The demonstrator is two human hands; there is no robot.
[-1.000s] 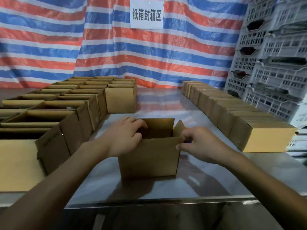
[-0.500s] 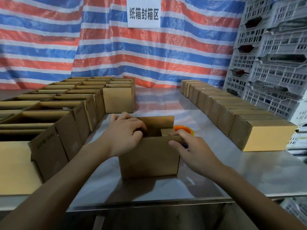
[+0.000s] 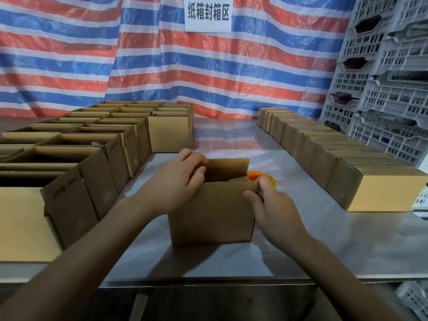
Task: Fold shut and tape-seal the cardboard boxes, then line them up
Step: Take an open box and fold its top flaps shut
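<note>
A single head-worn, wide-angle view looks forward and down from the near edge of the surface point(image 3: 347, 239), close over the open box point(image 3: 210, 216). It faces the striped tarp point(image 3: 208, 72) behind.

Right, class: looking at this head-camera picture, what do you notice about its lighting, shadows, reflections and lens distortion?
Head view: dim, soft light; the steel table mirrors the striped tarp as a coloured sheen; a dark shadow lies in front of the open box under both hands; wide-angle bending curves the row of closed boxes and crates; edges look slightly soft.
</note>
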